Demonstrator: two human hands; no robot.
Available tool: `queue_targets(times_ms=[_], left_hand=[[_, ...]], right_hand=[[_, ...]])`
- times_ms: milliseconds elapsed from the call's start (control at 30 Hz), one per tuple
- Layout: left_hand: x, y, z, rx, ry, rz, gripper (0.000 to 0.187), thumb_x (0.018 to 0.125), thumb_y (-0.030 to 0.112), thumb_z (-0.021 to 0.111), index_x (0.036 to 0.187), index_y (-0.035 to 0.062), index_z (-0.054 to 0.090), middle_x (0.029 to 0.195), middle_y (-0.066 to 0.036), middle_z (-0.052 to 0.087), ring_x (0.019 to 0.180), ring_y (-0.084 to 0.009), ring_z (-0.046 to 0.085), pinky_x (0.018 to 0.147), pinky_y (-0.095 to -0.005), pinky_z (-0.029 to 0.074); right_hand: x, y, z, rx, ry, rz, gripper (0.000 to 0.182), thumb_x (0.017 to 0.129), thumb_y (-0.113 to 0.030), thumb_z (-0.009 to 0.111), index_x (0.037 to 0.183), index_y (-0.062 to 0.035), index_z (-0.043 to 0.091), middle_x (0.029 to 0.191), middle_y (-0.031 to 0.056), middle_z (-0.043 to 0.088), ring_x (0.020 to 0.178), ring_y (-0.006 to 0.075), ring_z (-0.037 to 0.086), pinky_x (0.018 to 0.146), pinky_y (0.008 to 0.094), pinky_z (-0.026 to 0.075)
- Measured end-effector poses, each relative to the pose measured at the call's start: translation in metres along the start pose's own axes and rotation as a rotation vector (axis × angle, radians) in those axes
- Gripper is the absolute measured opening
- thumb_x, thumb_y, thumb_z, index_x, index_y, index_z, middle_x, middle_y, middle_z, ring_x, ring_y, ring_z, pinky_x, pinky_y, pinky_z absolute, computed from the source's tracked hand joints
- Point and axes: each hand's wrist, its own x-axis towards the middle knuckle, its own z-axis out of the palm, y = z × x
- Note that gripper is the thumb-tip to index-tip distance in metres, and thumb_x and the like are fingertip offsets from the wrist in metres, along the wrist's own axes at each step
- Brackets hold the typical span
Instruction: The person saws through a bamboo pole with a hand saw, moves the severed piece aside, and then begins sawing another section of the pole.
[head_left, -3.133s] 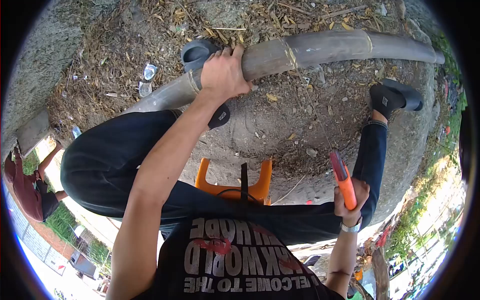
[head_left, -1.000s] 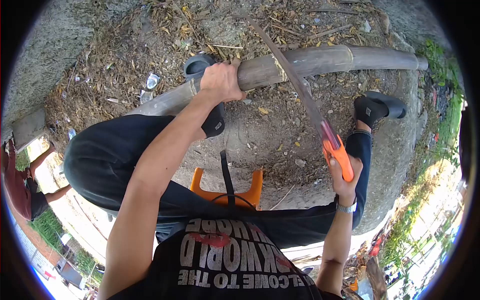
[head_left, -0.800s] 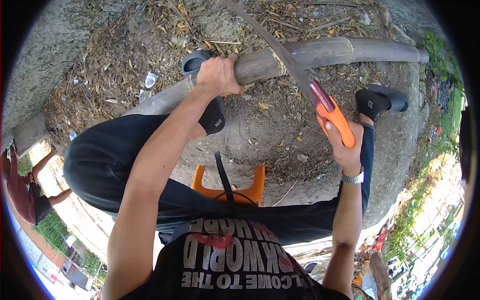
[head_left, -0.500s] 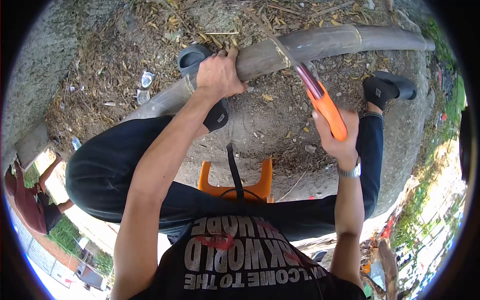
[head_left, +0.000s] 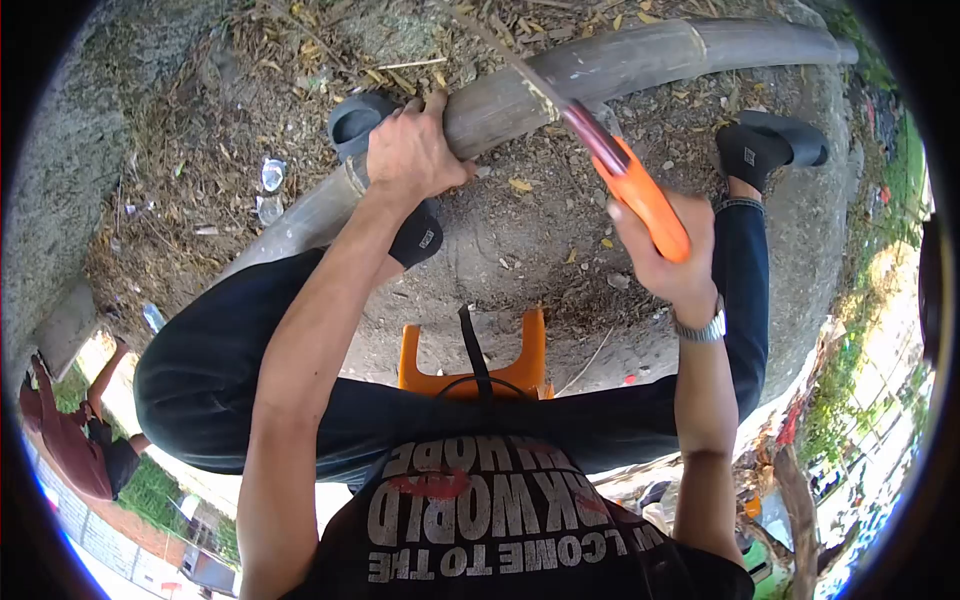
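The bamboo pole [head_left: 630, 60] curves across the dirt ground [head_left: 520, 250], its far-left stretch running down to the bent left knee. The left hand [head_left: 415, 155] presses on the pole from above, fingers clamped round its upper side. The right hand [head_left: 670, 245], with a metal watch [head_left: 703, 325] on its wrist, is on the near side of the pole; its fingers are wrapped round the orange handle of the saw [head_left: 645, 200]. The saw's blade slants up to the left and crosses the pole at a pale ring, to the right of the left hand; whether its teeth bite into the pole I cannot tell.

A grey slipper [head_left: 357, 122] shows past the pole's far side, just beside the left hand. On the pole's near side are a black sock [head_left: 420, 238], the right foot [head_left: 750, 155] and, farther from it, an orange stool [head_left: 424, 382]. Clear plastic litter [head_left: 272, 175] lies left of the pole, and another person [head_left: 78, 445] in a maroon top is well apart from it, at the left edge.
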Motion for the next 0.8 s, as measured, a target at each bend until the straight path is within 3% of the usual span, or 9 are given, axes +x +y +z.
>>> queue_targets(times_ms=[33,100,200,300,400,433,467,567,800], left_hand=[[0.006,0.001,-0.011,0.012,0.029,0.031,0.089,0.059,0.038,0.086,0.139,0.0066,0.061,0.104,-0.024,0.076,0.095,-0.0393,0.075,0.086,-0.046,0.062],[0.01,0.002,-0.024,0.023,-0.18,-0.043,0.078,0.061,0.043,0.09,0.123,0.0055,0.062,0.106,-0.021,0.075,0.099,-0.0372,0.075,0.087,-0.0456,0.062],[0.012,-0.001,-0.019,0.004,-0.11,-0.019,0.078,0.06,0.041,0.089,0.123,0.0041,0.063,0.103,-0.021,0.076,0.097,-0.0377,0.075,0.087,-0.0456,0.062],[-0.003,-0.001,-0.011,-0.005,-0.125,-0.03,0.077,0.061,0.041,0.089,0.122,0.0026,0.063,0.105,-0.022,0.075,0.099,-0.0381,0.075,0.087,-0.0454,0.061],[0.001,0.006,-0.019,0.016,-0.078,-0.035,0.078,0.061,0.042,0.09,0.123,0.0033,0.062,0.109,-0.023,0.074,0.1,-0.0384,0.075,0.088,-0.045,0.061],[0.007,0.008,-0.023,0.035,-0.148,-0.054,0.081,0.061,0.043,0.09,0.126,0.0042,0.062,0.11,-0.023,0.074,0.102,-0.0383,0.075,0.09,-0.0448,0.061],[0.008,0.014,-0.03,0.039,-0.188,-0.095,0.089,0.06,0.043,0.091,0.134,0.005,0.06,0.112,-0.024,0.074,0.103,-0.0383,0.074,0.091,-0.0441,0.061],[0.013,0.013,-0.034,0.073,-0.163,-0.04,0.101,0.058,0.044,0.093,0.145,0.007,0.057,0.117,-0.021,0.075,0.107,-0.0374,0.074,0.097,-0.0443,0.059],[-0.001,0.018,-0.018,0.115,-0.126,-0.067,0.105,0.058,0.046,0.093,0.147,0.0046,0.054,0.11,-0.02,0.077,0.104,-0.0365,0.075,0.093,-0.0434,0.06]], right_hand=[[0.034,-0.003,0.012,-0.028,-0.012,-0.011,0.03,0.086,-0.014,0.081,0.068,-0.0029,0.06,0.055,0.0101,0.053,0.042,0.0234,0.048,0.045,0.0374,0.037],[0.046,-0.009,0.001,-0.054,-0.043,-0.03,0.028,0.086,-0.012,0.08,0.069,-0.0027,0.06,0.057,0.0115,0.055,0.042,0.0279,0.05,0.045,0.0377,0.039],[-0.026,-0.003,-0.025,-0.086,0.006,0.026,0.01,0.087,-0.012,0.074,0.084,-0.0028,0.073,0.059,0.011,0.059,0.044,0.0279,0.054,0.047,0.0366,0.042],[-0.128,-0.009,-0.066,-0.3,-0.048,0.128,0.021,0.082,-0.005,0.068,0.1,-0.0026,0.079,0.059,0.0097,0.059,0.044,0.0252,0.057,0.049,0.035,0.046],[-0.104,-0.006,-0.036,-0.259,-0.039,0.18,0.018,0.08,-0.005,0.068,0.095,-0.0045,0.078,0.058,0.0095,0.058,0.045,0.0253,0.058,0.049,0.0336,0.046],[-0.075,0.003,-0.018,0.012,0.051,0.121,0.004,0.081,-0.007,0.07,0.081,-0.0044,0.072,0.058,0.0109,0.058,0.045,0.0247,0.058,0.048,0.0343,0.046],[-0.041,0.008,0.001,0.058,0.109,0.118,0.016,0.081,-0.01,0.072,0.07,-0.0026,0.062,0.058,0.0128,0.055,0.046,0.0251,0.058,0.048,0.0356,0.045],[0.018,0.014,0.006,0.052,0.181,-0.06,0.025,0.082,-0.017,0.071,0.068,-0.0016,0.058,0.06,0.0198,0.055,0.052,0.0402,0.056,0.05,0.0417,0.046],[-0.146,-0.005,-0.058,0.056,0.055,0.299,0.006,0.078,-0.008,0.071,0.075,-0.003,0.07,0.057,0.0156,0.056,0.047,0.0338,0.06,0.05,0.0367,0.05]])
